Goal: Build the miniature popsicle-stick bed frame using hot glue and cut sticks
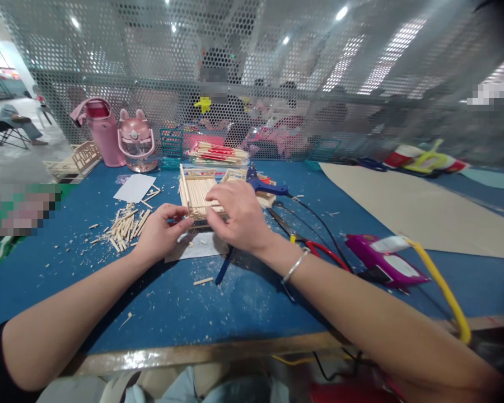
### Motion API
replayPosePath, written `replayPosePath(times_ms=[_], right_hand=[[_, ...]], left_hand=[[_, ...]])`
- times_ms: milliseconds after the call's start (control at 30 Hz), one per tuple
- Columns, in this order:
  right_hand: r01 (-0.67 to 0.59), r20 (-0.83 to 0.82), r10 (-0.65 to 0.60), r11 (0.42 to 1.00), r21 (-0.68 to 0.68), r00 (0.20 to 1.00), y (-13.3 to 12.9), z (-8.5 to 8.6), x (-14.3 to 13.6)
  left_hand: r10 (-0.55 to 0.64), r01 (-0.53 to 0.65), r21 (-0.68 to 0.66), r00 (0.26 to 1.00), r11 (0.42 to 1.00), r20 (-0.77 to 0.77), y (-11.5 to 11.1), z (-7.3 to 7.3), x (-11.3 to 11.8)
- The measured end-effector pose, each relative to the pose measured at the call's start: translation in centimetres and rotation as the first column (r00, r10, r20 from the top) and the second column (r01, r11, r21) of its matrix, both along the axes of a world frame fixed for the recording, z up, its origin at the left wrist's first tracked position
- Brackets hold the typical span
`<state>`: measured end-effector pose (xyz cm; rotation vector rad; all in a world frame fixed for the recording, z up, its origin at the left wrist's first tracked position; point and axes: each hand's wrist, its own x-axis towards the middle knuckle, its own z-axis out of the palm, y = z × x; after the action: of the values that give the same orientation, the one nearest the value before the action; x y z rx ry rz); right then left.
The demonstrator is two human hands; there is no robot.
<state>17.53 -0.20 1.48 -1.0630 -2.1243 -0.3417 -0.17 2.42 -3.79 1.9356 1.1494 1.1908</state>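
Observation:
A small model built of wooden sticks [201, 187], with a slatted floor and raised side rails, stands on the blue table. My left hand [162, 229] pinches its front left corner between thumb and forefinger. From the right, my right hand [239, 215] reaches over the front, thumb and forefinger closed at a thin stick along the front rail; the exact contact is partly hidden by the fingers. Just behind that hand lies a blue glue gun [271, 187] with a black cable. A white paper sheet [197, 246] lies under the front of the model.
Cut sticks [128, 226] are heaped at left beside white paper [136, 187]. Red-handled pliers [325, 253] and a purple device [384, 263] lie right. Behind stand a pink bottle [105, 134], a clear bottle [138, 145] and bundled sticks [218, 152], before a perforated metal screen [151, 56].

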Motion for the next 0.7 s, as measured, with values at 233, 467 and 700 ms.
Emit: replayPosePath(times_ms=[233, 467, 700], right_hand=[[0.053, -0.007, -0.06, 0.932, -0.357, 0.998, 1.4, 1.7, 2.3], [-0.068, -0.091, 0.036, 0.925, -0.375, 0.995, 2.0, -2.1, 3.4], [-0.053, 0.068, 0.059, 0.994, -0.094, 0.996, 0.7, -1.8, 2.2]], left_hand=[[-0.012, 0.022, -0.06, 0.987, 0.998, 0.158, 0.4, -0.1, -0.5], [-0.001, 0.008, -0.056, 0.992, 0.998, 0.127, 0.8, -0.3, -1.0], [-0.039, 0.044, -0.014, 0.975, 0.999, 0.22, 0.8, 0.2, -1.4]])
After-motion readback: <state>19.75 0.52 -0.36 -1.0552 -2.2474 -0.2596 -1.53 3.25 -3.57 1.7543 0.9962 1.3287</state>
